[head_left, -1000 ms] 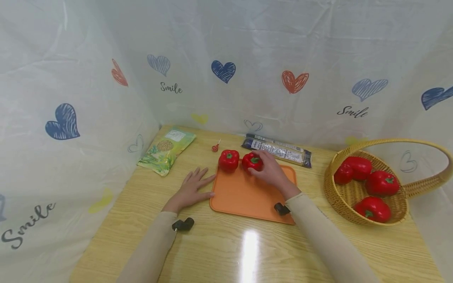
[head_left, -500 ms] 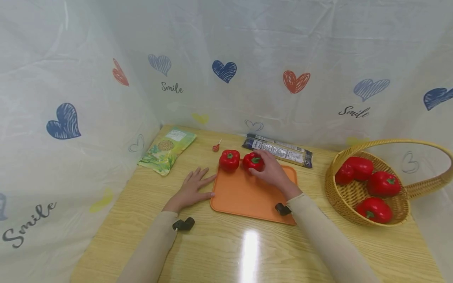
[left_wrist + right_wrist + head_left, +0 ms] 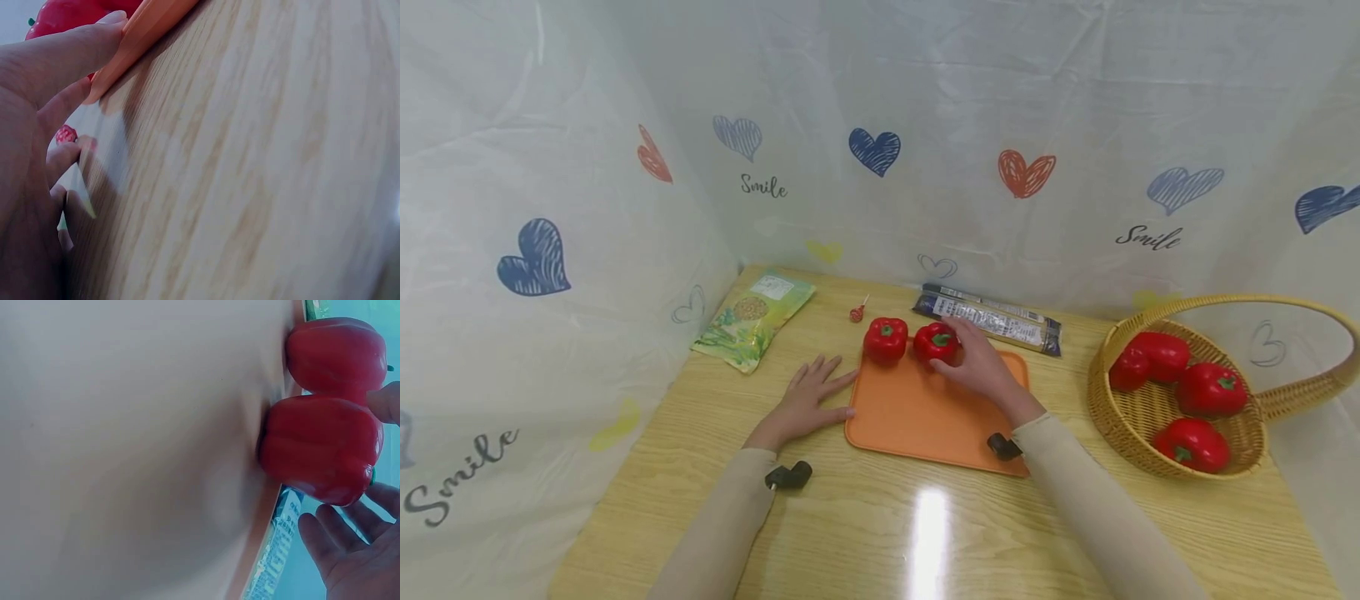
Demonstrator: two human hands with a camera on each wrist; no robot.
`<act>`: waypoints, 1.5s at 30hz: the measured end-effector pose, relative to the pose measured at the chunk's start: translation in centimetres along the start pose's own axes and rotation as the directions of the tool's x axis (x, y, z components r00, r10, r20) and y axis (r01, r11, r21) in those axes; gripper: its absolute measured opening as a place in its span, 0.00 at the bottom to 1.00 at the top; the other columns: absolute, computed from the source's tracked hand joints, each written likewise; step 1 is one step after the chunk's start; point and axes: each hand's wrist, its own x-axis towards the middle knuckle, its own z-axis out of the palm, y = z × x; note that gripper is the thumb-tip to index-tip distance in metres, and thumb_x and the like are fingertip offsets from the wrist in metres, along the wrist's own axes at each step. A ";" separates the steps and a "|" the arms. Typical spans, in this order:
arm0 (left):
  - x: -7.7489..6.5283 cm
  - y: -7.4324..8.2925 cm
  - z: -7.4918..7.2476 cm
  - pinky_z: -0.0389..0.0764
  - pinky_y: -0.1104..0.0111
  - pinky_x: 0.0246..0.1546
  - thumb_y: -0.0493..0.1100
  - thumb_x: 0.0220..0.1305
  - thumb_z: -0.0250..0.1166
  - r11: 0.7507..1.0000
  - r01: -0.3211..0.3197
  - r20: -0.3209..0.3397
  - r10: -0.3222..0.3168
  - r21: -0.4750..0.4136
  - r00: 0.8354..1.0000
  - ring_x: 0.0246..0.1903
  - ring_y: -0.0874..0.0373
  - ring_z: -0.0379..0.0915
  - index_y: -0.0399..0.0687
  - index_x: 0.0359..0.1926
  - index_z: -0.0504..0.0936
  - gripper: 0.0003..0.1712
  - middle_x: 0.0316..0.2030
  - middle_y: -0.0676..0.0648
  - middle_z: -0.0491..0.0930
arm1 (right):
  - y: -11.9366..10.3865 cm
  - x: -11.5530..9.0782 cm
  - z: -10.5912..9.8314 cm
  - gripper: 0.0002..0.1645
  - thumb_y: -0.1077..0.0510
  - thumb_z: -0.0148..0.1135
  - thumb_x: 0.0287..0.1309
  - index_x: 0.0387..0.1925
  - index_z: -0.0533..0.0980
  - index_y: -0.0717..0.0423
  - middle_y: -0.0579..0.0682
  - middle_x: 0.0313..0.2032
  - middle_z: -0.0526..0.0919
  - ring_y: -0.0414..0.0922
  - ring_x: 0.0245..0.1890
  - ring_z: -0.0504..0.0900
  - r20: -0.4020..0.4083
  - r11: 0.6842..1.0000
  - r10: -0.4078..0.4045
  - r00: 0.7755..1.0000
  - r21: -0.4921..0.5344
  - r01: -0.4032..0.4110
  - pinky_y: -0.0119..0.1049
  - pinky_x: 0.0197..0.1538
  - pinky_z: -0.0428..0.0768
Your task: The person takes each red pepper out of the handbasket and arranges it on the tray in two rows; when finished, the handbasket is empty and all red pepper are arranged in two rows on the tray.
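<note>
An orange tray (image 3: 917,417) lies on the wooden table. Two red bell peppers stand side by side at its far edge: the left pepper (image 3: 885,343) and the right pepper (image 3: 931,343). My right hand (image 3: 981,364) is around the right pepper's near right side. In the right wrist view, its thumb and loosely spread fingers (image 3: 322,534) stand on either side of that pepper (image 3: 315,447), with gaps showing. My left hand (image 3: 805,404) rests spread on the table, thumb tip and index fingertip at the tray's left rim (image 3: 144,44).
At the right stands a wicker basket (image 3: 1101,408) with a tall handle, holding several red peppers. Long dark-ended packets (image 3: 992,321) lie behind the tray. A lollipop (image 3: 857,314) and a green pouch (image 3: 752,321) lie at the back left. A printed curtain hangs behind.
My right hand has eased slightly to the right, away from the right pepper, and its grasp has loosened. The pepper stays in place on the tray. My left hand has not moved.
</note>
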 end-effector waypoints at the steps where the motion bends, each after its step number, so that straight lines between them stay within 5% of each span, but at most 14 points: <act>1: 0.0 0.0 0.0 0.29 0.45 0.76 0.62 0.67 0.66 1.000 0.000 0.001 0.000 -0.002 1.000 0.79 0.38 0.30 0.59 0.77 0.65 0.42 0.80 0.41 0.49 | 0.1 -0.1 0.0 0.51 0.49 0.74 0.57 0.76 0.60 0.55 0.58 0.72 0.65 0.59 0.71 0.64 0.000 1.000 0.000 1.000 -0.005 0.000 0.60 0.67 0.71; 11: 0.0 0.1 0.0 0.29 0.45 0.76 0.62 0.67 0.66 1.000 -0.002 0.001 0.002 0.001 1.000 0.79 0.38 0.30 0.59 0.77 0.65 0.42 0.80 0.41 0.49 | 0.2 -1.0 -0.6 0.53 0.48 0.73 0.58 0.77 0.57 0.58 0.61 0.75 0.61 0.61 0.74 0.58 0.006 0.998 0.006 1.000 -0.055 -0.005 0.61 0.73 0.61; 22: 0.1 0.0 0.1 0.29 0.46 0.76 0.62 0.67 0.66 1.000 -0.002 0.001 0.002 0.012 1.000 0.79 0.39 0.29 0.59 0.77 0.64 0.42 0.80 0.42 0.48 | 0.8 -2.0 -1.3 0.50 0.52 0.74 0.57 0.76 0.60 0.57 0.61 0.71 0.65 0.61 0.67 0.69 -0.022 0.998 -0.041 0.999 -0.057 0.039 0.61 0.68 0.70; 30: 0.1 0.0 0.1 0.29 0.45 0.76 0.62 0.66 0.66 1.000 -0.002 0.000 0.002 0.010 1.000 0.79 0.39 0.30 0.59 0.77 0.64 0.42 0.80 0.42 0.49 | 1.4 -3.1 -2.0 0.50 0.49 0.73 0.59 0.77 0.59 0.56 0.61 0.74 0.62 0.62 0.73 0.62 -0.017 0.996 -0.028 0.999 -0.081 0.026 0.64 0.69 0.66; 45: 0.1 -0.2 0.2 0.29 0.45 0.76 0.63 0.66 0.66 1.000 -0.002 0.001 0.002 0.013 1.000 0.79 0.39 0.30 0.60 0.77 0.65 0.42 0.80 0.41 0.49 | 2.5 -5.5 -3.8 0.48 0.49 0.72 0.61 0.75 0.61 0.60 0.62 0.69 0.68 0.61 0.64 0.73 -0.032 0.993 -0.029 0.999 -0.115 0.025 0.63 0.65 0.71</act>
